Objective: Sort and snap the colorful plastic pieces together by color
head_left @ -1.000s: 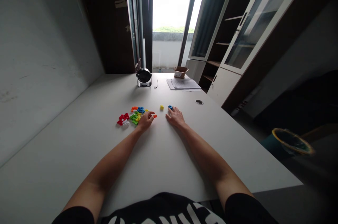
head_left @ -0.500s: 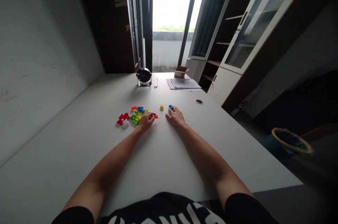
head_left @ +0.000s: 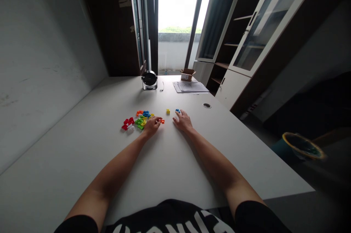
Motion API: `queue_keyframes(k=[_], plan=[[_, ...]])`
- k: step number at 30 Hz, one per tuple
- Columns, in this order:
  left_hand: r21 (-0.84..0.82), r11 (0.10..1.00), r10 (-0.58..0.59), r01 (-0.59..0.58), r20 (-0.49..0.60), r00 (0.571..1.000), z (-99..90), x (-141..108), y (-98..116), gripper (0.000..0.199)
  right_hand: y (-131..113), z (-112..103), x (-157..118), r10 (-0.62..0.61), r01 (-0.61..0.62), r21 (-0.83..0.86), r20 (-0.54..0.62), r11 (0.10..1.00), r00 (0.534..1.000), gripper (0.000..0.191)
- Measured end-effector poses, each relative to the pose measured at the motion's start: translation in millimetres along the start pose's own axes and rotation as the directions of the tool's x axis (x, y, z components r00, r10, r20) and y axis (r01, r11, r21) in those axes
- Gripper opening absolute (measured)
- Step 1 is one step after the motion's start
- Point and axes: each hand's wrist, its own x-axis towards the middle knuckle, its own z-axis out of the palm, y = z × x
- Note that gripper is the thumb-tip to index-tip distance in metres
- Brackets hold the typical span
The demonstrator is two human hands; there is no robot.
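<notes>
left hand (head_left: 151, 126) lies low on the white table (head_left: 82, 160), fingers loosely curled, tips at an orange plastic block (head_left: 162, 121); cannot tell whether they have hold of it. right hand (head_left: 183, 121) rests palm down, fingers slightly spread and holding nothing, tips just near of a blue block (head_left: 178, 111). a yellow block (head_left: 168, 111) sits farther out, between the hands. a heap of mixed pieces (head_left: 141, 119) and red pieces (head_left: 127, 123) lie left of the left hand. papers (head_left: 189, 87) and a cardboard box (head_left: 188, 75) sit near the far edge.
</notes>
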Motion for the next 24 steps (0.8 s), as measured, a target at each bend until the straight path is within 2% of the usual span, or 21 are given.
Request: queue_keyframes(k=[3,5,7,9,13,18,24], plan=[[0.001,1.0,0.005,-0.005,-0.005,1.0,-0.1,0,0,0.025,-8,-11,-10,-0.001,0.013,0.088,-0.138,0.996,0.99,0.043],[-0.001,1.0,0.021,-0.021,-0.009,1.0,-0.4,0,0,0.025,-18,-17,-18,-0.029,0.06,0.172,-0.177,0.983,0.984,0.034],[-0.004,0.999,0.043,-0.043,-0.021,0.999,-0.9,0,0,0.024,-31,-20,-25,-0.047,0.082,0.27,-0.132,0.96,0.99,0.033],[-0.001,0.998,0.066,-0.066,-0.038,0.997,-1.6,-1,1,0.024,-45,-20,-31,-0.054,0.063,0.372,-0.034,0.926,0.998,0.037],[0.023,0.994,0.109,-0.108,-0.05,0.993,-2.5,-3,6,0.025,-62,-14,-38,-0.1,0.044,0.569,0.067,0.821,0.993,0.043],[0.042,0.992,0.116,-0.116,-0.014,0.993,-1.3,-5,12,0.025,-59,-8,-36,-0.149,0.031,0.726,0.1,0.687,0.984,0.042],[0.009,0.996,0.091,-0.091,0.011,0.996,-1.0,-6,14,0.03,-51,0,-31,-0.131,-0.006,0.78,0.113,0.626,0.985,0.039]])
